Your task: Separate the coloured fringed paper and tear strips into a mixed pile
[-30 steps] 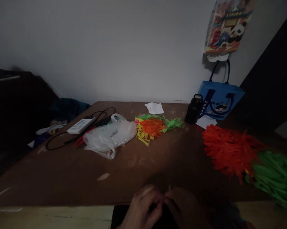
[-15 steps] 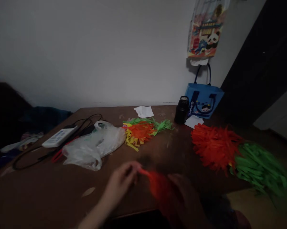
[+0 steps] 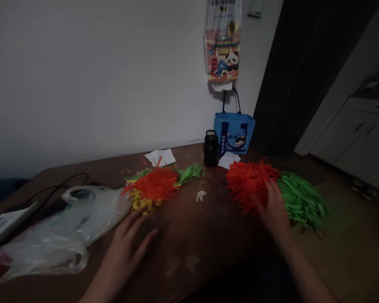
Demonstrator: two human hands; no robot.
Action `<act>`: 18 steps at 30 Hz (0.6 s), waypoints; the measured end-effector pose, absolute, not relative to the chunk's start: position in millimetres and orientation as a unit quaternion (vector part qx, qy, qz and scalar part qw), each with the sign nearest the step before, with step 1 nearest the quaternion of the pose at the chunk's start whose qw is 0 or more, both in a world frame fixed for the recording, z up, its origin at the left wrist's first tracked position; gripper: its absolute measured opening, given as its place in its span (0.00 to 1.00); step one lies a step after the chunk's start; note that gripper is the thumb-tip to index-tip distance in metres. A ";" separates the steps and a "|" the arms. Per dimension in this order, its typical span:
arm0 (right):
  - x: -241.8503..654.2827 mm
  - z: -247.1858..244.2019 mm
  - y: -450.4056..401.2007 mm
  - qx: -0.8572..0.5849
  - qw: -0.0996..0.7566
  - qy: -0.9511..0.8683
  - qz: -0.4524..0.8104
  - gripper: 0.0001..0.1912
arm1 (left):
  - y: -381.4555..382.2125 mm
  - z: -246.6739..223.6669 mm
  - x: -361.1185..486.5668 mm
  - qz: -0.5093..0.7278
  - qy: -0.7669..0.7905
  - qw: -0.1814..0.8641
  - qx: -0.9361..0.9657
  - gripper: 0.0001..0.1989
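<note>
My left hand (image 3: 129,240) is over the near left part of the table, thumb and fingers apart and nothing in it. Just beyond its fingertips lies a small heap of paper-like fringe tassels: an orange-red tassel (image 3: 159,184) on top, a yellow tassel (image 3: 140,202) below it and a green tassel (image 3: 191,172) sticking out to the right. My right hand (image 3: 274,208) reaches to a larger heap of red tassels (image 3: 247,183), fingers spread against its right side. A heap of green tassels (image 3: 301,200) lies right beside that hand.
A crumpled clear plastic bag (image 3: 91,219) and a white power strip (image 3: 9,223) with black cables lie at left. Toward the wall are white paper pieces (image 3: 160,158), a black bottle (image 3: 211,149) and a blue tote bag (image 3: 235,130). A panda-printed tissue pack (image 3: 223,50) hangs above.
The red tassel that was between my hands has left them, and the left heap shows more red on top. My hands moved apart, the right to the red heap. The view swung right.
</note>
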State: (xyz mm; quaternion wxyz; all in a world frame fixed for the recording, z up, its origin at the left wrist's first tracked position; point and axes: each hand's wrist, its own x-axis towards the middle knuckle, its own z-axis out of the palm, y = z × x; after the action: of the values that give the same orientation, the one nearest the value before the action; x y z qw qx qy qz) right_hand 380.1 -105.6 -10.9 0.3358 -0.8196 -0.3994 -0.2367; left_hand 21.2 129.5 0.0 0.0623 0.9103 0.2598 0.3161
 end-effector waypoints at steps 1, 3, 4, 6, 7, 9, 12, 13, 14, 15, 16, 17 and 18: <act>404.2 -0.5 -102.0 -0.849 0.313 -0.354 -0.237 0.37 | 119.3 -6.8 21.9 0.308 0.245 0.068 0.917 0.20; 442.9 16.0 -91.1 -0.896 0.274 -0.280 -0.209 0.45 | 102.6 -14.1 24.0 0.299 0.227 0.082 0.923 0.19; 454.7 20.4 -83.6 -0.902 0.268 -0.276 -0.193 0.44 | 95.9 -15.5 25.6 0.299 0.221 0.090 0.924 0.19; 460.5 19.5 -65.4 -0.905 0.253 -0.311 -0.144 0.29 | 84.4 -16.6 29.9 0.299 0.216 0.106 0.923 0.18; 455.4 14.7 -55.6 -0.899 0.247 -0.341 -0.123 0.21 | 79.1 -17.4 32.6 0.298 0.214 0.114 0.923 0.18; 435.5 0.0 -37.7 -0.877 0.245 -0.400 -0.100 0.15 | 69.0 -20.8 38.7 0.292 0.208 0.128 0.925 0.18; 406.5 -21.2 -22.5 -0.853 0.261 -0.442 -0.100 0.15 | 54.7 -29.7 48.0 0.287 0.191 0.149 0.927 0.18; 401.5 -25.2 -21.5 -0.848 0.272 -0.442 -0.104 0.15 | 50.5 -32.6 50.7 0.288 0.184 0.157 0.926 0.18; 399.4 -27.1 -22.2 -0.844 0.287 -0.439 -0.110 0.15 | 46.7 -34.9 53.0 0.288 0.176 0.163 0.927 0.18; 399.7 -26.7 -24.2 -0.839 0.304 -0.435 -0.118 0.15 | 43.6 -36.7 55.0 0.289 0.170 0.168 0.927 0.18; 401.7 -24.1 -27.4 -0.831 0.324 -0.432 -0.128 0.14 | 41.3 -37.8 56.5 0.288 0.165 0.171 0.927 0.18; 404.8 -19.4 -31.4 -0.822 0.347 -0.430 -0.141 0.13 | 39.7 -38.5 57.5 0.284 0.161 0.174 0.929 0.18; 408.4 -12.5 -36.2 -0.809 0.372 -0.427 -0.156 0.11 | 39.0 -38.8 58.1 0.284 0.158 0.175 0.929 0.19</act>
State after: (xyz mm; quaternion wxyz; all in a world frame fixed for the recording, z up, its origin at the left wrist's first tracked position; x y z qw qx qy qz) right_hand 408.4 -36.2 -12.5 0.3718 -0.8094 -0.4267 -0.1564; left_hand 58.1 39.0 -38.8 0.1749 0.9294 0.1580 0.2839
